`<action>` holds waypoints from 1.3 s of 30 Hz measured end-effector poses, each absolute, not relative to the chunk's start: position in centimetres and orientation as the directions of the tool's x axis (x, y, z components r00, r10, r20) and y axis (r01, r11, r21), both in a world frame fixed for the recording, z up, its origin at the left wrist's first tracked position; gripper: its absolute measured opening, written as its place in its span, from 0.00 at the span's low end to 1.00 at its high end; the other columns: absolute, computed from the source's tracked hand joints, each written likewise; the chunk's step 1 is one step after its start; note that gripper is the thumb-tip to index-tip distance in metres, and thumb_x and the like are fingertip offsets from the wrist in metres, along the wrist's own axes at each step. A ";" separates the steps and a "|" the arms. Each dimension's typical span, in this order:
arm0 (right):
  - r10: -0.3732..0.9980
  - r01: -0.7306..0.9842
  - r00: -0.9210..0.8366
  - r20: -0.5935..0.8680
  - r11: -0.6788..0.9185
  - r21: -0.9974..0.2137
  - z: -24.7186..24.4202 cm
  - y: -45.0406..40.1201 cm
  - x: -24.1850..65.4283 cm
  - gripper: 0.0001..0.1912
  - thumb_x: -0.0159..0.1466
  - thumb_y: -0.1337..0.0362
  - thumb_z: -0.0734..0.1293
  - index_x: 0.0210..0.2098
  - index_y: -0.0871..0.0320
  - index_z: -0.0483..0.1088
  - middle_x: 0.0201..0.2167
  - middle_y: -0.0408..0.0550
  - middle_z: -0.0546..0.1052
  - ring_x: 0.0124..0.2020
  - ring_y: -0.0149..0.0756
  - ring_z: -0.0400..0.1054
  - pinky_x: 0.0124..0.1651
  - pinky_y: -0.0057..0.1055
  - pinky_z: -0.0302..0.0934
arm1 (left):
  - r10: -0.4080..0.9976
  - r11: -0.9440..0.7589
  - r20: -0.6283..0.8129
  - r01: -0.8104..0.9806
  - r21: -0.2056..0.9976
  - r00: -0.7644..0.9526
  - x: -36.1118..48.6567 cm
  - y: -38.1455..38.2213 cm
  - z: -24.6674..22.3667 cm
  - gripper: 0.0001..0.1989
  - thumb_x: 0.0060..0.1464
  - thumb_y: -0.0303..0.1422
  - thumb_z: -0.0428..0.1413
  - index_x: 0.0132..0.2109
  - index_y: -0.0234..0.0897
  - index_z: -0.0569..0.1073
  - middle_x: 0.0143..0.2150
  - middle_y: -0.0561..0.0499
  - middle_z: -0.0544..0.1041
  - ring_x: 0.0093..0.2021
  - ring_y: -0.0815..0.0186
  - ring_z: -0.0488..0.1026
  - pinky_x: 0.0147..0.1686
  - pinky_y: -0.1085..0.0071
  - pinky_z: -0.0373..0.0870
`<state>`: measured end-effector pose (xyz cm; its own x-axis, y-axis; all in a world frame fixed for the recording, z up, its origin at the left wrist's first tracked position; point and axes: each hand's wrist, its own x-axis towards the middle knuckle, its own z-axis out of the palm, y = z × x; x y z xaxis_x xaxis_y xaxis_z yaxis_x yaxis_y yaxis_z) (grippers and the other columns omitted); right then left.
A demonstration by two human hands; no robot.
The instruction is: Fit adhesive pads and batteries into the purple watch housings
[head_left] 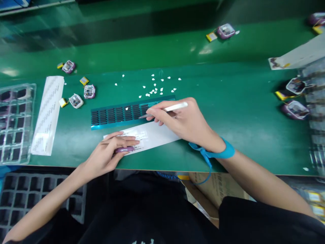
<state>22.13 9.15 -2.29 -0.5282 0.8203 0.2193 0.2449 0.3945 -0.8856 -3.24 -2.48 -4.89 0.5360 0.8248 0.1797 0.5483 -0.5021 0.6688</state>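
Two hands, one wristband, one tool, one blue sheet, three leftmost open casings

At eight o'clock, the left hand is hiding part of a purple casing. The right hand is covering the three o'clock end of the blue sheet. Edges are cutting off a clear tray at nine, a purple device at two and shirt lettering at six. Print on the white strip, toward nine, is blurring past reading.

There's passage right of the right hand; blurred trays, probably stacked, block farther right.
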 end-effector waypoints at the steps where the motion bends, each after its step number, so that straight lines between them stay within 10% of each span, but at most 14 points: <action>1: 0.825 0.207 -0.553 0.113 0.268 -0.941 -2.3 9.4 22.0 0.21 0.70 0.48 0.67 0.34 0.59 0.80 0.30 0.46 0.83 0.25 0.30 0.73 0.31 0.29 0.68 | 0.826 -0.495 0.174 0.543 0.679 0.536 -3.4 -2.3 -5.0 0.13 0.66 0.22 0.53 0.54 0.40 0.65 0.55 0.44 0.83 0.60 0.59 0.78 0.64 0.53 0.68; 5: 0.726 0.186 -0.673 -0.141 -0.018 -0.982 -2.6 10.2 21.9 0.22 0.65 0.47 0.71 0.30 0.60 0.80 0.29 0.49 0.83 0.25 0.31 0.75 0.29 0.28 0.70 | 0.822 -0.475 0.151 0.515 0.714 0.549 -3.8 -1.8 -4.8 0.13 0.66 0.22 0.52 0.54 0.40 0.63 0.55 0.43 0.83 0.60 0.59 0.78 0.65 0.53 0.67; 14: 0.663 0.219 -0.724 -0.191 -0.042 -0.975 -3.1 10.4 21.6 0.20 0.65 0.49 0.71 0.29 0.60 0.82 0.30 0.50 0.84 0.30 0.33 0.78 0.34 0.28 0.73 | 0.830 -0.461 0.131 0.534 0.709 0.543 -3.5 -1.8 -4.4 0.11 0.67 0.22 0.51 0.51 0.40 0.62 0.54 0.42 0.83 0.59 0.58 0.79 0.62 0.51 0.70; 24: 0.681 0.053 -0.724 -0.113 -0.108 -0.993 -2.7 11.1 22.1 0.20 0.67 0.50 0.70 0.32 0.61 0.82 0.33 0.52 0.85 0.31 0.30 0.79 0.36 0.24 0.74 | 0.829 -0.487 0.194 0.508 0.710 0.524 -3.6 -2.0 -4.4 0.10 0.65 0.22 0.53 0.50 0.40 0.65 0.53 0.41 0.84 0.57 0.56 0.80 0.60 0.48 0.74; 28: 0.820 -0.085 -0.570 0.045 -0.005 -0.996 -2.4 10.8 22.0 0.17 0.67 0.52 0.71 0.33 0.61 0.80 0.34 0.50 0.85 0.31 0.30 0.79 0.35 0.24 0.74 | 0.930 -0.355 0.276 0.402 0.844 0.241 -2.3 -1.7 -3.3 0.09 0.63 0.24 0.59 0.48 0.40 0.72 0.45 0.46 0.86 0.49 0.57 0.84 0.49 0.58 0.82; 32: 0.919 -0.106 -0.356 0.169 0.140 -0.984 -2.5 10.3 22.0 0.22 0.70 0.46 0.66 0.36 0.59 0.77 0.31 0.49 0.84 0.28 0.31 0.79 0.31 0.26 0.73 | 0.991 -0.125 0.109 0.250 0.960 0.076 0.3 1.8 -1.4 0.07 0.61 0.31 0.63 0.46 0.37 0.80 0.40 0.48 0.86 0.28 0.64 0.84 0.30 0.70 0.83; 39: 0.924 -0.016 -0.304 0.230 0.237 -0.971 -2.0 9.4 21.9 0.20 0.70 0.44 0.65 0.33 0.54 0.74 0.26 0.45 0.82 0.23 0.32 0.76 0.27 0.29 0.73 | 0.964 0.062 -0.051 -0.034 0.997 0.260 2.4 5.3 -1.9 0.14 0.58 0.34 0.66 0.50 0.36 0.79 0.41 0.47 0.86 0.34 0.57 0.86 0.38 0.64 0.87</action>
